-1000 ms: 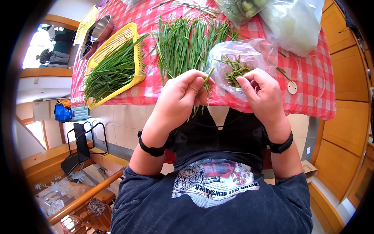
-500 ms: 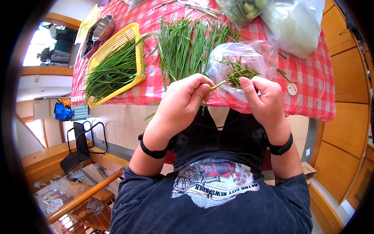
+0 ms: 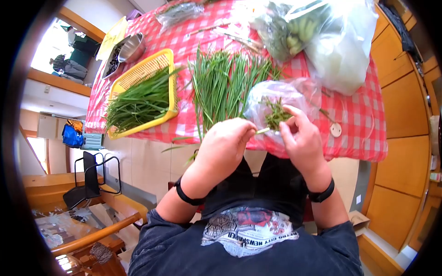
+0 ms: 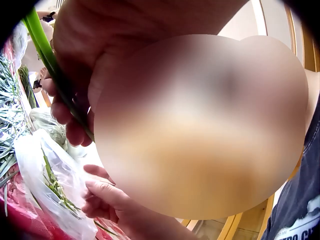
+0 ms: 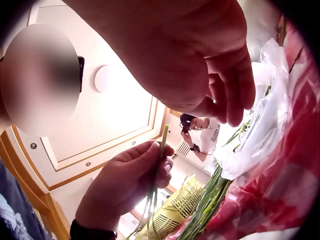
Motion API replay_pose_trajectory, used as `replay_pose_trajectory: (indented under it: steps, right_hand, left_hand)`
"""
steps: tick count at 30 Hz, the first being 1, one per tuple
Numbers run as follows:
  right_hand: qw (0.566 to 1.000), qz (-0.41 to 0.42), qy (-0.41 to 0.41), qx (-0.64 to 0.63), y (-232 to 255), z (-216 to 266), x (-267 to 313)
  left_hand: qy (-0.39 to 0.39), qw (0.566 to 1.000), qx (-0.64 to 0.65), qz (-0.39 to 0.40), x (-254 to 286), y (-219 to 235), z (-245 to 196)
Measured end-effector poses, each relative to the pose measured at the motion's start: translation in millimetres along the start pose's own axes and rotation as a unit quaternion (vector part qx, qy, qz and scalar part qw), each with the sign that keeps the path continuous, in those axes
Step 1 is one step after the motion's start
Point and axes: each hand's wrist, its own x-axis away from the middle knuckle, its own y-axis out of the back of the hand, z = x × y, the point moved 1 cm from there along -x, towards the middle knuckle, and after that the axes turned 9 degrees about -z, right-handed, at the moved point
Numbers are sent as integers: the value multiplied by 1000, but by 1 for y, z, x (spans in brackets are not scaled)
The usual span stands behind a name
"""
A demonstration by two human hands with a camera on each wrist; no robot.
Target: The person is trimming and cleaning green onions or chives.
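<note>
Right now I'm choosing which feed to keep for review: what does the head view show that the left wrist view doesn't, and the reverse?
Only the head view shows the yellow basket of greens, the loose green pile on the checked tablecloth, and both wristbands. Only the left wrist view shows the stalk close up, running through the left hand. Both show the right hand and the clear bag of trimmings.

- Red-and-white checked tablecloth (image 3: 359, 110)
- Yellow plastic slotted basket (image 3: 142, 69) on that cloth, holding dark green chive leaves (image 3: 138, 103)
- Loose bright green chive stalks (image 3: 221, 83) beside the basket
- Clear plastic bag (image 3: 276, 99) with green trimmings
</note>
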Motion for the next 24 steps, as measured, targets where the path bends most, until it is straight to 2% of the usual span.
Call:
replay_pose_trajectory:
  steps: [1, 3, 5, 7, 8, 10, 12, 14, 15, 18, 24]
  right_hand:
    - [997, -53, -18, -51, -3, 17, 17]
    - [994, -81, 62, -33, -6, 6, -1]
    - [992, -86, 80, -36, -2, 7, 2]
    - [992, -10, 55, 117, 6, 7, 5]
    - [991, -15, 64, 119, 7, 7, 2]
    - [993, 1, 12, 121, 6, 8, 4]
    - [995, -9, 19, 94, 1, 9, 0]
    - [991, -103, 22, -77, -7, 13, 4]
    - [991, -103, 23, -77, -7, 10, 4]
    - [994, -71, 85, -1, -2, 5, 1]
    - [994, -21, 40, 99, 11, 2, 6]
  left_hand:
    - [20, 999, -8, 24, 12, 5, -8]
    - [-15, 1000, -27, 4, 1, -7, 3]
    - [-18, 999, -45, 10, 5, -9, 0]
    - [-18, 999, -49, 8, 7, -11, -2]
    - [-19, 998, -54, 4, 5, -13, 0]
    - [-27, 998, -56, 0, 5, -16, 4]
    - [-44, 997, -64, 1, 2, -21, 10]
    - [-44, 997, -65, 5, 5, -22, 10]
    - [-48, 997, -66, 6, 5, -23, 10]
    - [-47, 997, -60, 0, 4, -24, 10]
    - [-50, 997, -60, -7, 6, -22, 6]
